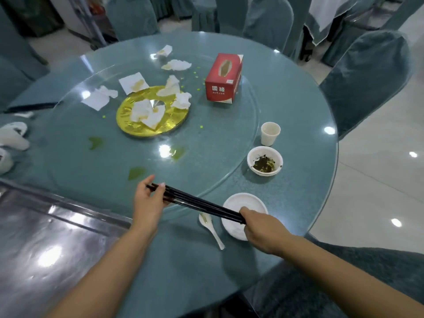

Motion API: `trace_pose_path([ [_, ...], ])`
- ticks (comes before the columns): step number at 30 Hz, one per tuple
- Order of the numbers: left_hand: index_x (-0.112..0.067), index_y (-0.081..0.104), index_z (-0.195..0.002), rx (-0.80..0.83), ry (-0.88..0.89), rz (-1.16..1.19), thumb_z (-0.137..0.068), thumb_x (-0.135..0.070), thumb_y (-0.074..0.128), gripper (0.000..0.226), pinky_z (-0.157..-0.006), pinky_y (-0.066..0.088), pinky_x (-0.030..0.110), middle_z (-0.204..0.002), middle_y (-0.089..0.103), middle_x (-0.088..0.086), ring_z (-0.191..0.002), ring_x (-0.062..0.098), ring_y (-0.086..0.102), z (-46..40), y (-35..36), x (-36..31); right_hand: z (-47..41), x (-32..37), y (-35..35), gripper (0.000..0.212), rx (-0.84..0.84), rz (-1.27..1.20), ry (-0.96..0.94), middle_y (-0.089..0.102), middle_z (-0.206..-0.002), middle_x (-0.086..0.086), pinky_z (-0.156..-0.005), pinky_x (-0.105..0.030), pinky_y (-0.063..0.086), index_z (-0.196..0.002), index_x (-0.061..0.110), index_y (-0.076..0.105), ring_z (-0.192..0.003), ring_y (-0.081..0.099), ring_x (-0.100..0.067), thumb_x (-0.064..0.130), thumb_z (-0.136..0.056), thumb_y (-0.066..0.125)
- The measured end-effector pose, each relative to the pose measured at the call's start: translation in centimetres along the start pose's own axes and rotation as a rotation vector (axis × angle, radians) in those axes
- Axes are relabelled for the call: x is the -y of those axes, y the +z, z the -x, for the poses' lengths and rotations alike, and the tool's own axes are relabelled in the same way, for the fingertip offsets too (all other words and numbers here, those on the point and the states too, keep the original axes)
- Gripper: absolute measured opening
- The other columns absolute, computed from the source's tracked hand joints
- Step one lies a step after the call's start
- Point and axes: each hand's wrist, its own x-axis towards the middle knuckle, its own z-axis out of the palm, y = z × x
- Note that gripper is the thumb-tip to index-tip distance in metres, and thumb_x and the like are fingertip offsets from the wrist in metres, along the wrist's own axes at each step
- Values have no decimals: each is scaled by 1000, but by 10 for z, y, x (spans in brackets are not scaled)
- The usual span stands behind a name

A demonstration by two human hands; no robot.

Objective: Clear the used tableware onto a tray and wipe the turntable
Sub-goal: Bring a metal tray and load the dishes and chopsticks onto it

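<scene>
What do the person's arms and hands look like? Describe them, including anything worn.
Both forearms are bare up to the frame's edge: no sleeves, gloves, watch or bracelets. The left hand and right hand show no rings. The left hand's fingernails look short and pale.

We hold a bundle of black chopsticks [202, 203] with both hands: our left hand [149, 200] pinches one end, our right hand [259, 228] grips the other over a white plate [245, 203]. Below the sticks, just beside the plate, lies a spoon [211, 228]. Beyond our right grip sit a bowl [265, 160] of dark scraps and a cup [270, 133]. Beyond our left grip the glass turntable [213, 143] carries crumpled napkins [146, 111], a gold disc [128, 125] and a red tissue box [223, 78]
</scene>
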Motion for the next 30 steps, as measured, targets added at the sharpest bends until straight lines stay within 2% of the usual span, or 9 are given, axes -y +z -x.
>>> trace_pose_path([
  [4,-7,49,-129,-77,-9,-12,-95,-8,55,35,-59,54,19,-110,59,10,-81,14,61,-9,-44,7,-26,39,4,13,-1,42,-54,61,-104,-8,-70,-37,43,-106,17,44,-84,54,-27,19,-95,36],
  [6,-9,50,-129,-111,-19,-27,-95,-11,56,34,-66,55,23,-118,59,11,-92,21,61,-13,-69,11,-40,60,8,12,0,70,-86,61,-102,-8,-71,-38,44,-103,17,44,-87,57,-30,21,-95,36],
  [9,-15,51,-131,-141,-20,-121,-93,-21,60,40,-94,51,39,-125,59,9,-107,24,59,-18,-109,20,-54,95,15,13,18,117,-133,62,-99,-8,-70,-38,44,-100,18,42,-87,59,-31,29,-96,37],
  [12,-14,52,-132,-154,-47,-196,-93,-22,60,41,-88,50,30,-119,61,4,-106,19,58,-20,-146,26,-66,129,22,20,56,162,-182,62,-100,-7,-72,-38,44,-101,19,42,-91,60,-32,38,-97,37],
  [16,-11,52,-132,-169,-47,-269,-93,-23,60,42,-94,45,34,-111,62,2,-105,21,59,-20,-190,34,-82,169,34,22,87,213,-236,62,-105,-8,-71,-36,44,-100,21,41,-93,60,-32,42,-98,37],
  [18,-13,47,-138,-185,-42,-316,-95,-25,57,46,-93,39,29,-118,58,-1,-112,19,55,-21,-214,40,-91,189,40,26,93,246,-273,62,-107,-9,-67,-34,38,-106,17,44,-95,60,-33,40,-99,37],
  [21,-20,30,-149,-153,-22,-397,-97,-34,51,58,-106,32,32,-142,43,-3,-132,19,40,-22,-249,49,-106,218,54,25,93,286,-308,62,-108,-10,-67,-35,36,-107,15,44,-96,59,-34,36,-100,36],
  [26,-9,7,-153,-157,-86,-519,-97,-42,45,75,-119,13,35,-159,11,8,-146,21,13,-29,-296,70,-132,266,84,21,123,274,-267,61,-113,-19,-71,-37,40,-112,9,43,-99,59,-38,22,-97,37],
  [30,-13,6,-153,-36,-119,-936,-97,-51,37,75,-119,5,40,-161,1,6,-148,21,2,-29,-319,94,-142,294,109,11,140,241,-228,60,-110,-20,-74,-37,38,-104,8,40,-98,58,-36,14,-97,34],
])
